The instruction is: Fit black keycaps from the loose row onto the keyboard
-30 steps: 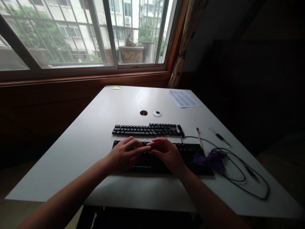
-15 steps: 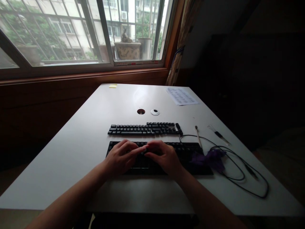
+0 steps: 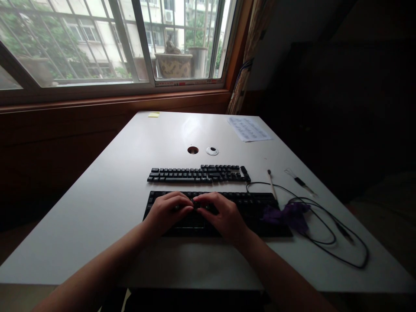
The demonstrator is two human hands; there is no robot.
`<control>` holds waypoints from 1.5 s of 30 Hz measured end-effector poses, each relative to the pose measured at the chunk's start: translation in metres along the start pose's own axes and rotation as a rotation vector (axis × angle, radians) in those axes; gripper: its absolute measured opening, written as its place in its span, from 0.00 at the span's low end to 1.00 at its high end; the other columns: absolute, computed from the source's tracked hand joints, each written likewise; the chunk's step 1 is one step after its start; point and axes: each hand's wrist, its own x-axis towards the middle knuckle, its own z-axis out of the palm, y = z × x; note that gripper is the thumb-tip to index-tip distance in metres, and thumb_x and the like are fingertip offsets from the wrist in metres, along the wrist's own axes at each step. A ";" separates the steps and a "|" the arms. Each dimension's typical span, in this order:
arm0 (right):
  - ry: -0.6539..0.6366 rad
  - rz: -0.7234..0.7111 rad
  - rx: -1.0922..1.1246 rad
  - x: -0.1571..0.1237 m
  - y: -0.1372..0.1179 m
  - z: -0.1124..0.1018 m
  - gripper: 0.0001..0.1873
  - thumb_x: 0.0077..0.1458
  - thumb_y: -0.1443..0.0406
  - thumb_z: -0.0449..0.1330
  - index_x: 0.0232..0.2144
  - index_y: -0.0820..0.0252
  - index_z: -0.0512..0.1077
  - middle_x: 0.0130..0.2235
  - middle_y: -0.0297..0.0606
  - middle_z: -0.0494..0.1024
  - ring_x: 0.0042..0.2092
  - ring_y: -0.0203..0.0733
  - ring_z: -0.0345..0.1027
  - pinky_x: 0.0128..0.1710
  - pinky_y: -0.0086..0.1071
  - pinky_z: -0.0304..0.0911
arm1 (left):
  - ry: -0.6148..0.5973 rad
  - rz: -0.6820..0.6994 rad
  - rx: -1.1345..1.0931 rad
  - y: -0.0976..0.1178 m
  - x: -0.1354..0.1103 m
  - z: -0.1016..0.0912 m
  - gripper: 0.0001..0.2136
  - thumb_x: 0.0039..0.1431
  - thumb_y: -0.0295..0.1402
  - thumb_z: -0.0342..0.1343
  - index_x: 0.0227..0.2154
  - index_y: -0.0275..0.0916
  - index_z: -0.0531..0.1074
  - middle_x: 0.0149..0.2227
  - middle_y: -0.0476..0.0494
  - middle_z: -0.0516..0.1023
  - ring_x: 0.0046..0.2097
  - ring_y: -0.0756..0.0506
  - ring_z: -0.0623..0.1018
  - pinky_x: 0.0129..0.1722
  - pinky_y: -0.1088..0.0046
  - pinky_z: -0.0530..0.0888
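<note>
While both hands meet over the black keyboard (image 3: 255, 206), the fine work at their fingertips calls for light, even pressure. The small dark keycap (image 3: 196, 203) (it looks like one, though shadow blurs its outline) would be best kept level and square to the board, with the pinch on opposite sides so that it neither twists nor slips. Forearms braced low would help steadiness, and turning the keycap slowly would leave the keys beneath undisturbed. More light on the fingertips would help too, since the area between the wrists is very dim.

The left hand (image 3: 169, 211) has its thumb and forefinger drawn nearly together, tips against the keycap's near-left side, the other fingers curled over the keys. The right hand (image 3: 224, 213) mirrors it, forefinger above and thumb below, with a narrow arch between them, closing on the same piece from the right. How firmly each one grips cannot be told.

Just ahead of the hands, rows of loose keycaps (image 3: 195, 175) lie on the white desk (image 3: 126, 164). Right of the right hand, a crumpled purple cloth (image 3: 295, 216) overlaps the keyboard's end; beyond it are a looped USB cable (image 3: 362, 267), a slim dark-tipped stick (image 3: 271, 183) and a wire keycap puller (image 3: 300, 181).
</note>
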 end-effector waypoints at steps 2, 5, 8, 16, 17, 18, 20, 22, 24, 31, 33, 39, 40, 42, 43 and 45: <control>0.000 -0.076 -0.036 0.001 -0.001 0.001 0.16 0.63 0.67 0.65 0.52 0.49 0.74 0.46 0.37 0.83 0.47 0.43 0.78 0.50 0.38 0.75 | -0.038 -0.124 -0.050 0.002 0.002 -0.001 0.07 0.66 0.36 0.63 0.35 0.39 0.80 0.34 0.44 0.82 0.34 0.47 0.81 0.36 0.73 0.76; -0.008 -0.144 -0.031 0.001 -0.003 0.002 0.18 0.64 0.68 0.65 0.54 0.49 0.73 0.46 0.37 0.83 0.48 0.42 0.77 0.50 0.38 0.74 | -0.088 -0.318 -0.151 0.006 0.004 -0.003 0.10 0.64 0.40 0.65 0.34 0.38 0.80 0.32 0.45 0.83 0.34 0.46 0.80 0.35 0.73 0.74; -0.010 -0.164 -0.003 0.000 -0.005 0.003 0.21 0.64 0.69 0.65 0.56 0.49 0.71 0.48 0.38 0.82 0.48 0.42 0.77 0.50 0.37 0.75 | -0.096 -0.472 -0.296 0.009 0.005 -0.005 0.11 0.60 0.41 0.67 0.35 0.37 0.79 0.33 0.45 0.83 0.36 0.45 0.80 0.36 0.72 0.75; 0.043 -0.182 0.020 0.001 -0.008 0.004 0.21 0.61 0.66 0.68 0.54 0.47 0.71 0.46 0.38 0.82 0.47 0.44 0.78 0.48 0.39 0.76 | -0.094 -0.607 -0.633 0.007 0.003 -0.004 0.12 0.57 0.38 0.70 0.37 0.36 0.76 0.40 0.43 0.83 0.42 0.45 0.81 0.45 0.69 0.76; 0.052 -0.179 0.029 0.001 -0.007 0.004 0.21 0.60 0.66 0.69 0.54 0.47 0.71 0.47 0.38 0.82 0.48 0.44 0.78 0.48 0.40 0.77 | -0.093 -0.612 -0.663 0.007 0.003 -0.004 0.12 0.58 0.37 0.70 0.37 0.36 0.76 0.40 0.42 0.83 0.44 0.44 0.81 0.46 0.68 0.76; 0.063 -0.176 0.037 0.001 -0.007 0.004 0.21 0.60 0.66 0.69 0.54 0.46 0.71 0.47 0.38 0.82 0.48 0.45 0.78 0.49 0.40 0.77 | -0.091 -0.617 -0.687 0.006 0.003 -0.004 0.12 0.58 0.37 0.70 0.37 0.36 0.76 0.41 0.42 0.84 0.44 0.44 0.81 0.47 0.68 0.76; 0.081 -0.175 0.037 0.000 -0.007 0.003 0.21 0.60 0.66 0.69 0.53 0.46 0.72 0.47 0.38 0.81 0.49 0.45 0.78 0.49 0.39 0.77 | -0.079 -0.625 -0.723 0.005 0.003 -0.004 0.12 0.57 0.37 0.71 0.37 0.36 0.76 0.41 0.42 0.84 0.43 0.45 0.81 0.46 0.68 0.77; 0.093 -0.186 0.011 0.001 -0.007 0.001 0.19 0.60 0.67 0.68 0.53 0.46 0.74 0.46 0.38 0.81 0.48 0.44 0.78 0.49 0.39 0.77 | -0.062 -0.632 -0.748 0.003 0.003 -0.004 0.13 0.56 0.36 0.71 0.36 0.36 0.75 0.39 0.43 0.84 0.40 0.46 0.81 0.43 0.69 0.77; 0.097 -0.200 -0.023 0.001 -0.007 0.000 0.18 0.61 0.67 0.68 0.52 0.46 0.76 0.45 0.38 0.81 0.47 0.44 0.78 0.48 0.39 0.77 | -0.051 -0.637 -0.753 0.001 0.002 -0.004 0.13 0.56 0.36 0.72 0.36 0.36 0.75 0.39 0.44 0.84 0.38 0.47 0.81 0.41 0.70 0.78; 0.082 -0.233 -0.096 0.003 -0.009 -0.001 0.17 0.63 0.69 0.66 0.51 0.45 0.79 0.43 0.38 0.81 0.43 0.42 0.77 0.44 0.37 0.76 | -0.053 -0.634 -0.719 -0.006 -0.002 -0.002 0.12 0.57 0.36 0.71 0.35 0.36 0.75 0.38 0.45 0.83 0.37 0.48 0.80 0.40 0.71 0.77; 0.093 -0.248 -0.102 0.003 -0.010 -0.002 0.15 0.62 0.69 0.65 0.48 0.46 0.81 0.42 0.38 0.80 0.42 0.41 0.76 0.43 0.36 0.76 | -0.045 -0.637 -0.710 -0.007 -0.002 -0.002 0.12 0.57 0.36 0.71 0.34 0.36 0.75 0.38 0.45 0.83 0.37 0.48 0.80 0.41 0.71 0.77; 0.076 -0.258 -0.101 0.002 -0.006 -0.004 0.16 0.62 0.68 0.66 0.50 0.45 0.79 0.42 0.37 0.81 0.43 0.42 0.75 0.44 0.38 0.75 | -0.038 -0.644 -0.692 -0.006 0.000 -0.004 0.13 0.57 0.38 0.71 0.34 0.36 0.75 0.38 0.45 0.83 0.37 0.47 0.80 0.40 0.70 0.76; 0.067 -0.257 -0.109 0.002 -0.005 -0.003 0.17 0.62 0.67 0.66 0.52 0.44 0.78 0.43 0.37 0.81 0.43 0.43 0.75 0.45 0.39 0.75 | -0.040 -0.641 -0.693 -0.005 0.000 -0.004 0.13 0.57 0.38 0.71 0.34 0.36 0.75 0.38 0.44 0.83 0.37 0.47 0.80 0.40 0.70 0.76; 0.043 -0.253 -0.132 0.002 -0.004 -0.003 0.20 0.63 0.65 0.66 0.56 0.44 0.76 0.45 0.38 0.80 0.43 0.43 0.74 0.44 0.39 0.75 | -0.042 -0.640 -0.694 -0.005 0.000 -0.004 0.13 0.57 0.38 0.71 0.34 0.36 0.75 0.37 0.44 0.82 0.37 0.47 0.79 0.40 0.70 0.76; 0.032 -0.253 -0.140 0.003 -0.004 -0.003 0.20 0.63 0.65 0.66 0.56 0.44 0.76 0.46 0.38 0.80 0.42 0.42 0.73 0.44 0.39 0.75 | -0.041 -0.640 -0.694 -0.004 0.000 -0.004 0.12 0.57 0.38 0.71 0.34 0.36 0.75 0.37 0.45 0.82 0.37 0.48 0.79 0.41 0.70 0.76; 0.028 -0.263 -0.145 0.003 -0.005 -0.004 0.16 0.63 0.66 0.65 0.52 0.45 0.78 0.46 0.39 0.80 0.40 0.41 0.72 0.41 0.38 0.75 | -0.030 -0.637 -0.692 -0.004 0.000 -0.004 0.12 0.57 0.38 0.71 0.34 0.36 0.75 0.37 0.45 0.82 0.37 0.48 0.79 0.40 0.71 0.76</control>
